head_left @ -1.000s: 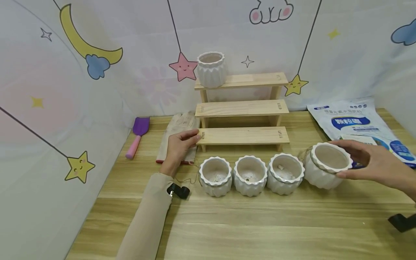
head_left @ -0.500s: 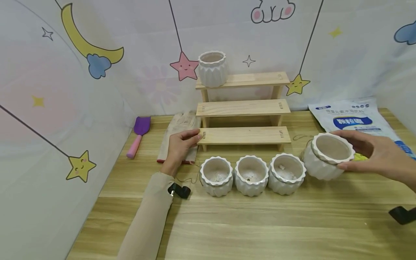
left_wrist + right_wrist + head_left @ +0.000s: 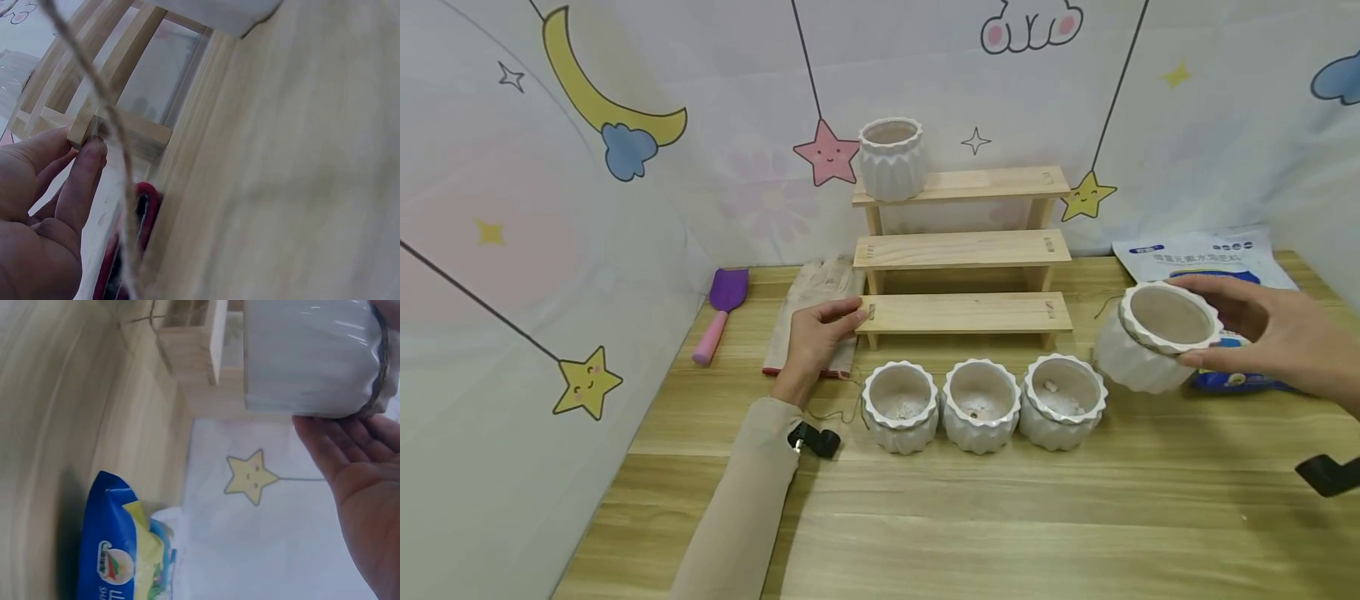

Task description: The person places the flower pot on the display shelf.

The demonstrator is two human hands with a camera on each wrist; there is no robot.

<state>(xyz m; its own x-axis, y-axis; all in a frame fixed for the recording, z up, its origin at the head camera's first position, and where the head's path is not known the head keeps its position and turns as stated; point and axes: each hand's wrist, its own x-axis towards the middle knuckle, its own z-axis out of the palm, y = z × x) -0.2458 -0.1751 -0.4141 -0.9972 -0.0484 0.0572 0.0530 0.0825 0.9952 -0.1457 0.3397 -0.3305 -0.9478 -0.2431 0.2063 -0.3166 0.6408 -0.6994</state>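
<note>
My right hand [image 3: 1277, 333] grips a white ribbed flower pot [image 3: 1138, 358] by its right side, thumb on the near side. The pot is lifted off the table, tilted, with twine round its neck. At the wooden three-step shelf [image 3: 962, 313], my left hand [image 3: 816, 337] pinches the left end of the lowest board; the left wrist view shows thumb and fingers [image 3: 84, 181] on that board's end. Three similar pots stand in a row before the shelf: a left one [image 3: 900, 437], a middle one [image 3: 981, 435] and a right one [image 3: 1060, 433]. Another pot [image 3: 891, 171] sits on the top step's left end.
Left of the shelf lie a pale glove [image 3: 808, 292] with a red cuff and a purple shovel [image 3: 718, 312] with a pink handle. A white and blue bag [image 3: 1202, 254] lies behind the right hand. A printed cloth [image 3: 737, 100] hangs behind the wooden table [image 3: 1000, 525].
My right hand has raised the pot and carried it slightly away from me, toward the back. My left hand stays at the lowest board.
</note>
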